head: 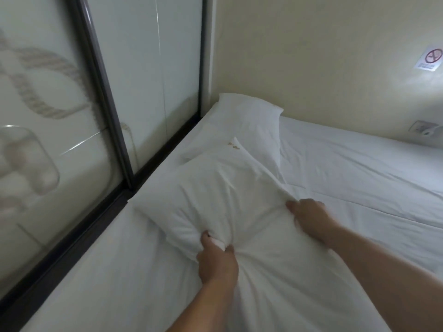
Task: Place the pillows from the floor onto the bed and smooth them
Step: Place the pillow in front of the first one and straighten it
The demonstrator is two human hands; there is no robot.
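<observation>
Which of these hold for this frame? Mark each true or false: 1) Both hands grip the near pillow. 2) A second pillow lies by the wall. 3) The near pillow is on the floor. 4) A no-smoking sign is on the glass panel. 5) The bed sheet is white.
1) True: the left hand and right hand each bunch the fabric of the near pillow.
2) True: the far pillow lies at the wall.
3) False: it lies on the bed.
4) False: the sign is on the beige wall.
5) True.
</observation>
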